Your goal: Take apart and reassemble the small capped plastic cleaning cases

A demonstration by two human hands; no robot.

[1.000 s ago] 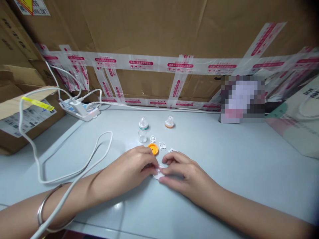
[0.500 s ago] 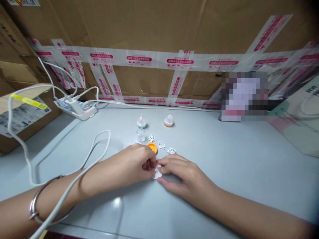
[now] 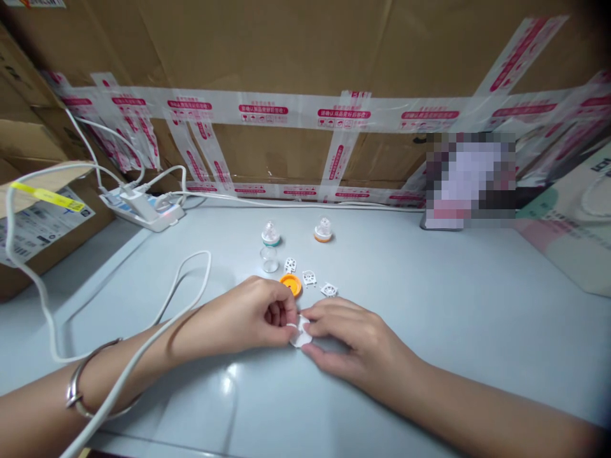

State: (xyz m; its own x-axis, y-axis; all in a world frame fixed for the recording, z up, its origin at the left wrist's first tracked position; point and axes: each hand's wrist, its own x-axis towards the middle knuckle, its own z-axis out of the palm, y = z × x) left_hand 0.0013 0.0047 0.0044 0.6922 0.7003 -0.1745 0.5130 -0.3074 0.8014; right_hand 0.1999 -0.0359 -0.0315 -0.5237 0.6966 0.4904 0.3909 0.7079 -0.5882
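Observation:
A small white round plastic piece sits at the tabletop between my hands. My right hand grips its right edge between thumb and fingers. My left hand is closed in a pinch at its left side; a white edge shows at the thumb tip, and whether it is a separate part I cannot tell. Just beyond lies an orange round cap. Near it are white spoked parts, one behind, one to the right and one close to my right fingers.
Behind stand a clear cup and two clear-domed pieces, one teal-based, one orange-based. A white cable crosses over my left forearm from a power strip. Cardboard boxes wall the back; a blurred upright object stands right.
The view has shifted slightly. My left fingers have drawn back a little to the left, showing more of the white round piece and the orange cap. My right hand keeps its grip.

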